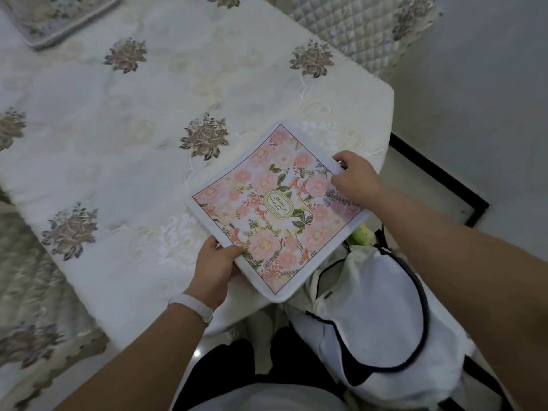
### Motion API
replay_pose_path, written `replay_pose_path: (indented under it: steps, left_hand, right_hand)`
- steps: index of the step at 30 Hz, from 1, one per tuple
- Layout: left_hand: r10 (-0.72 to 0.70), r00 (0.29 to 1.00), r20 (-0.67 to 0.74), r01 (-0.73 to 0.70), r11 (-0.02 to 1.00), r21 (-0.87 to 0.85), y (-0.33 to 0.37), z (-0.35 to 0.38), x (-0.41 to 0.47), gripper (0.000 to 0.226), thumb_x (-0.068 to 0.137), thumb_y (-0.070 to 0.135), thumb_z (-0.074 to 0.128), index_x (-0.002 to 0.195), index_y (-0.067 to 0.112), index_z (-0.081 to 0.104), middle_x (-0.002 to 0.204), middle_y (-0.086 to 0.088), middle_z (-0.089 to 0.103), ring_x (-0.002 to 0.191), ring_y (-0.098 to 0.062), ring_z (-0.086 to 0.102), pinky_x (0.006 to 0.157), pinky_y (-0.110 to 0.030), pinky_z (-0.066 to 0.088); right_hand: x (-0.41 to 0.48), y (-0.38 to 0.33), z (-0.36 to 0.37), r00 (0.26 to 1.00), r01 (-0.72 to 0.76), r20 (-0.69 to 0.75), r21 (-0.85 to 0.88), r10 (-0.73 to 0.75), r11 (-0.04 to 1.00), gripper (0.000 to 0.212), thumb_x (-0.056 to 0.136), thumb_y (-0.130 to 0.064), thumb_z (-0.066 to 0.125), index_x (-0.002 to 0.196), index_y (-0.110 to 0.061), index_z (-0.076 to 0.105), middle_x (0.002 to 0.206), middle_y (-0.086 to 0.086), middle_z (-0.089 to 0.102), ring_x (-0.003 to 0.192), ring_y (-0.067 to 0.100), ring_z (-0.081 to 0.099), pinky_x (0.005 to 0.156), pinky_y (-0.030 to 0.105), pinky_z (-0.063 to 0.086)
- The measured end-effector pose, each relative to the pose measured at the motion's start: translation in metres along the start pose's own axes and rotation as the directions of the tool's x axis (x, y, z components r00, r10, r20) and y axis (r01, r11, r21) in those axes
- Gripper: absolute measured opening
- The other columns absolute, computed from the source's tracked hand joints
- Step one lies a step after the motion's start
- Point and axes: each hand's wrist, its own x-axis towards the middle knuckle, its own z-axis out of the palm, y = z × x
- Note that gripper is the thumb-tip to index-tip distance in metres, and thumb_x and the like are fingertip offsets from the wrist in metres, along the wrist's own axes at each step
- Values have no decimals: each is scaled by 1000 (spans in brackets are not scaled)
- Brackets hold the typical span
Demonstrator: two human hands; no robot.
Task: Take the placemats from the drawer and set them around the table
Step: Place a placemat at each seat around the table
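A square placemat (267, 209) with pink flowers and a white border lies tilted at the near right corner of the table (118, 137), its near edge hanging past the table's edge. My left hand (215, 266) pinches its near left edge, thumb on top. My right hand (354, 180) pinches its far right edge. A second placemat (53, 19) with a pale floral print lies at the far left of the table, partly cut off by the frame.
A cream tablecloth with embroidered brown flowers covers the table. A chair with a white cover and dark piping (379, 315) stands under the near right corner. Another chair with a quilted cover (355, 25) is at the far right. Pale floor lies to the right.
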Motion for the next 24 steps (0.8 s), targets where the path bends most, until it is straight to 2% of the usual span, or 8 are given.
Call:
replay_pose_path:
  steps: [3,7,11,15,17,19,21,24]
  left_hand:
    - [4,999,-32,-4,1000,-10,-2,6,0,31,89,-7,61,109,16,66,102,-5,77,89,-27,74,65,-36,61]
    - [12,1000,-27,-13,1000,-17,1,11,3,30,90,-4,61,114,13,63,105,-6,76,91,-28,74,68,-38,62]
    - [-13,999,-30,15,998,61,-1,14,4,28,93,-2,59,119,8,60,114,-12,72,100,-35,70,82,-49,60]
    - [-15,997,-76,21,997,77,-3,13,6,26,93,-1,60,116,9,54,110,-12,71,96,-32,70,77,-46,61]
    - [23,994,-109,-6,987,158,-4,13,4,31,92,1,61,116,15,49,107,-12,68,95,-30,69,74,-45,61]
    - [88,982,-167,-41,964,264,-6,12,1,40,90,5,62,122,20,44,107,-10,64,93,-27,67,74,-47,60]
    - [188,947,-260,-95,938,334,-7,9,-2,50,89,10,62,132,22,39,115,-5,55,89,-19,62,68,-39,55]
    - [361,897,-257,-202,849,488,-6,8,-1,53,87,13,60,136,18,41,128,0,43,106,-17,55,88,-39,52]
  right_hand:
    - [13,-1,1,1000,19,3,-38,-18,999,30,81,-9,59,107,-23,57,92,0,64,66,11,60,52,24,43]
    - [27,2,-4,999,38,29,-89,-35,995,29,81,-10,57,106,-24,56,91,1,64,70,15,59,56,27,42]
    - [32,3,-11,999,26,41,-145,-20,989,34,82,-11,57,114,-19,57,83,-5,59,71,17,56,57,27,38]
    - [30,13,-8,997,-30,62,-113,37,993,36,83,-11,57,118,-19,55,98,4,65,77,21,61,66,31,46]
    - [30,16,-8,997,-34,68,-108,41,994,44,83,-12,58,126,-19,51,104,5,64,80,20,61,67,31,47]
    - [29,17,-8,999,19,50,-169,-10,985,55,83,-13,60,136,-16,45,118,9,55,94,23,57,75,33,46]
    - [24,20,-3,993,114,15,-324,-116,939,62,84,-19,63,141,-14,40,132,15,43,115,32,48,92,41,43]
    - [10,19,14,940,324,85,-523,-330,789,63,87,-34,59,144,-15,39,146,17,36,132,36,36,106,49,32]
